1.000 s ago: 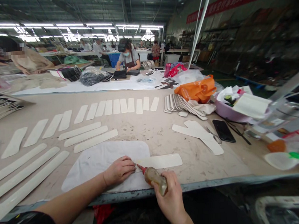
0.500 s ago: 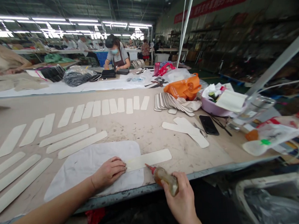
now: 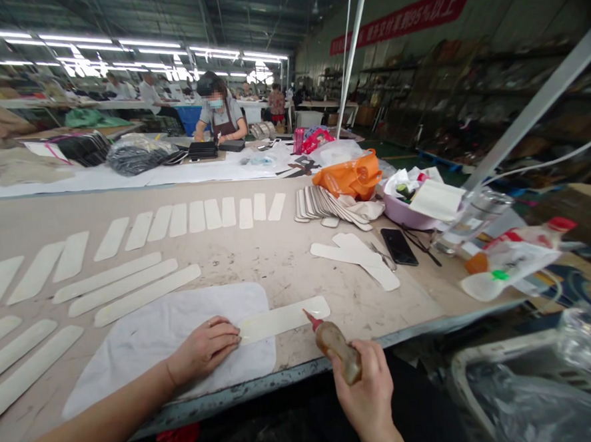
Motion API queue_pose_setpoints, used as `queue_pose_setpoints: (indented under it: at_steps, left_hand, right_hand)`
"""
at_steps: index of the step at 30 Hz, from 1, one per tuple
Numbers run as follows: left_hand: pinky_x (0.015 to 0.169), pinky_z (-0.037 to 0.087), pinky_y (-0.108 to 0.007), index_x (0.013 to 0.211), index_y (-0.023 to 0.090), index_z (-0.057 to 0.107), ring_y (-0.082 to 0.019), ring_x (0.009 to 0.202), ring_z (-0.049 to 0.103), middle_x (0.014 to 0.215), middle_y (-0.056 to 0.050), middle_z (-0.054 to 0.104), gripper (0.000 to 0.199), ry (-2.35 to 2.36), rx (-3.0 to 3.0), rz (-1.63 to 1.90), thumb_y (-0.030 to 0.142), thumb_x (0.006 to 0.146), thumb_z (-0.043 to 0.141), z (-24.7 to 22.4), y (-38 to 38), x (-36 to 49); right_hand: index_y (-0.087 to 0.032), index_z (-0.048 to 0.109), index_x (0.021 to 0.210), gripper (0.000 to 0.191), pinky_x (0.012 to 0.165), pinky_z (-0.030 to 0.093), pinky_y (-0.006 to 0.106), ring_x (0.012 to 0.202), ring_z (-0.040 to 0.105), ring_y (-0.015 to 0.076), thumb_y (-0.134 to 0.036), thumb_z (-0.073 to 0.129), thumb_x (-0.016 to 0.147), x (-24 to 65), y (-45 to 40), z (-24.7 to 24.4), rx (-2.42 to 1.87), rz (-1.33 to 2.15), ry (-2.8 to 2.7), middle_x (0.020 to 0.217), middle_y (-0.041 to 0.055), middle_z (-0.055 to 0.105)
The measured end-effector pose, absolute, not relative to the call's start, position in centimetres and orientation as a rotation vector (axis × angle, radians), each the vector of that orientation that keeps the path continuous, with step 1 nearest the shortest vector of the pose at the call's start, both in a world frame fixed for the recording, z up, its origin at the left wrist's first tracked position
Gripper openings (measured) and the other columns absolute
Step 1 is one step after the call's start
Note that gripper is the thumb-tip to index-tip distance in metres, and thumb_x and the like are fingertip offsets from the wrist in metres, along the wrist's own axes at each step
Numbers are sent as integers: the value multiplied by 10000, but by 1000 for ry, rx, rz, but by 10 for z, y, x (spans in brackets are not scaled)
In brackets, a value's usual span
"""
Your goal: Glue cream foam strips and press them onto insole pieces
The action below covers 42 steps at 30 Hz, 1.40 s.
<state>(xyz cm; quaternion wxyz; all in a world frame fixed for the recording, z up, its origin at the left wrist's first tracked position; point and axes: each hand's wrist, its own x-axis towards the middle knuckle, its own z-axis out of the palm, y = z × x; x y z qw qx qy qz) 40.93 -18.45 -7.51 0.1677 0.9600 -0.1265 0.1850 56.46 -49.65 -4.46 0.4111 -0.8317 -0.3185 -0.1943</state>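
A cream strip point(image 3: 286, 319) with rounded ends lies partly on a white cloth-like sheet point(image 3: 146, 330) near the table's front edge. At the strip's left end, my left hand point(image 3: 206, 350) presses down with its fingers together; the thumb is hidden. My right hand point(image 3: 368, 390) is wrapped round a squeeze bottle point(image 3: 337, 352) of yellowish-brown contents, tilted with its red nozzle pointing up and left. The nozzle's tip is over the strip close to its right end; I cannot tell whether it touches. Faint yellowish marks show on the strip by my left fingers.
Several cream pieces point(image 3: 160, 222) lie in rows at left and behind. Loose strips point(image 3: 352, 257), a phone point(image 3: 398, 246), a stack of pieces point(image 3: 327, 206), an orange bag point(image 3: 350, 176) and a purple basin point(image 3: 405, 213) are on the right. A co-worker point(image 3: 221, 115) sits across the table.
The squeeze bottle's nozzle has moved right along the strip, towards its right end. My left hand stays on the strip's left end. The camera view has shifted slightly.
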Motion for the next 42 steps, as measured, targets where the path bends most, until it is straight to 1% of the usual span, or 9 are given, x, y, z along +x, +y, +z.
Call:
queue_pose_setpoints:
  at_steps: [4, 7, 11, 14, 18, 26, 32, 38, 42]
  left_hand:
    - [886, 484, -362, 1011, 195, 639, -153, 884, 603, 966, -65, 675, 206, -363, 2730, 534, 138, 850, 523, -75, -185, 410]
    - [877, 487, -354, 1001, 198, 645, -149, 879, 607, 955, -60, 678, 199, -360, 2735, 536, 145, 847, 529, -73, -185, 410]
    - [885, 482, -359, 997, 195, 647, -153, 886, 606, 961, -60, 678, 193, -346, 2744, 528, 148, 839, 547, -72, -186, 409]
    - [884, 481, -358, 995, 196, 647, -156, 900, 600, 972, -58, 674, 192, -347, 2746, 514, 143, 835, 554, -72, -186, 410]
    - [876, 480, -347, 987, 194, 643, -151, 898, 592, 970, -52, 670, 192, -359, 2741, 529, 125, 830, 556, -73, -185, 409]
    - [845, 478, -339, 965, 188, 636, -158, 897, 571, 948, -58, 653, 169, -349, 2722, 505, 130, 839, 540, -69, -187, 413]
    - [800, 470, -309, 897, 166, 626, -152, 847, 549, 864, -57, 622, 157, -325, 2753, 302, 145, 873, 472, -50, -196, 420]
    - [792, 458, -309, 847, 166, 616, -151, 818, 537, 831, -52, 603, 209, -283, 2797, 267, 140, 887, 412, -47, -204, 421]
    - [791, 448, -313, 863, 164, 607, -150, 808, 524, 830, -54, 594, 207, -302, 2815, 295, 123, 882, 405, -51, -206, 420]
  right_hand:
    - [-190, 499, 988, 225, 683, 496, 323, 783, 529, 176, -216, 597, 788, 538, -467, -47, -1911, -211, -994, 875, 58, 509]
    - [-201, 500, 995, 209, 656, 493, 328, 780, 528, 183, -198, 565, 796, 529, -455, -47, -1914, -131, -1096, 866, 54, 516]
    - [-201, 513, 1007, 216, 686, 497, 343, 794, 535, 193, -224, 574, 801, 545, -469, -47, -2035, -277, -992, 883, 65, 524]
    - [-190, 519, 990, 243, 721, 495, 361, 799, 538, 203, -296, 610, 791, 567, -490, -49, -2144, -448, -810, 877, 70, 528]
    - [-186, 514, 960, 295, 714, 489, 358, 792, 538, 210, -379, 630, 769, 586, -505, -50, -2182, -575, -650, 859, 67, 534]
    - [-184, 523, 957, 314, 721, 486, 345, 802, 550, 214, -423, 611, 773, 596, -505, -50, -2253, -607, -593, 864, 70, 548]
    - [-185, 531, 935, 334, 706, 483, 343, 781, 558, 216, -459, 615, 764, 586, -518, -49, -2246, -579, -615, 844, 73, 562]
    - [-200, 506, 971, 287, 654, 495, 318, 734, 543, 184, -388, 613, 783, 566, -498, -49, -2106, -339, -735, 834, 47, 537]
    - [-202, 494, 995, 236, 678, 508, 329, 760, 546, 182, -311, 582, 805, 552, -475, -50, -2013, -229, -866, 849, 47, 531]
